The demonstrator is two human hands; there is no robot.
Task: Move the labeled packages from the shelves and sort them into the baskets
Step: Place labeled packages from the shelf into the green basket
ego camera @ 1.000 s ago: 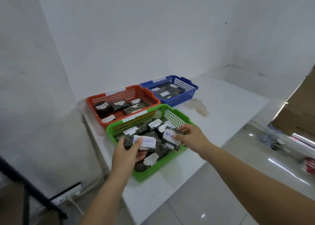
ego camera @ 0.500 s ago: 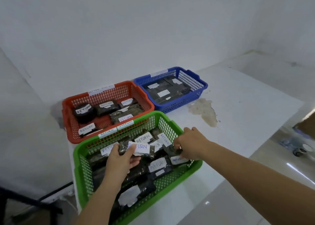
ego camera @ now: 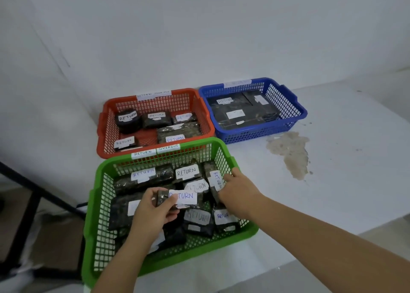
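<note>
The dark wrapped package (ego camera: 177, 198) with a white "RETURN" label is in your left hand (ego camera: 153, 213), held over the middle of the green basket (ego camera: 97, 204); your thumb and fingers pinch its left end, so that grip is holding the package. Your right hand (ego camera: 238, 195) reaches into the basket at about 3 o'clock from that package, its fingers lying against a tilted package (ego camera: 216, 183) whose label reads "RETURN" sideways, close to the basket's right wall. You cannot tell from this view whether that grip has closed round it or only touches it.

More dark packages with white labels fill the green basket around both hands. Two paper tags on its far rim read "RETURN" and "OVERDUE".

At 12 o'clock from the green basket, touching its far rim, sits the red basket (ego camera: 104, 124), with several labelled packages and a round dark one. At 1 to 2 o'clock stands the blue basket (ego camera: 295, 113), just beside the red one, holding flat dark packages.

All three rest on the white surface (ego camera: 346, 193), which carries a brownish stain (ego camera: 290, 150) at 2 o'clock, just in front of the blue basket.
</note>
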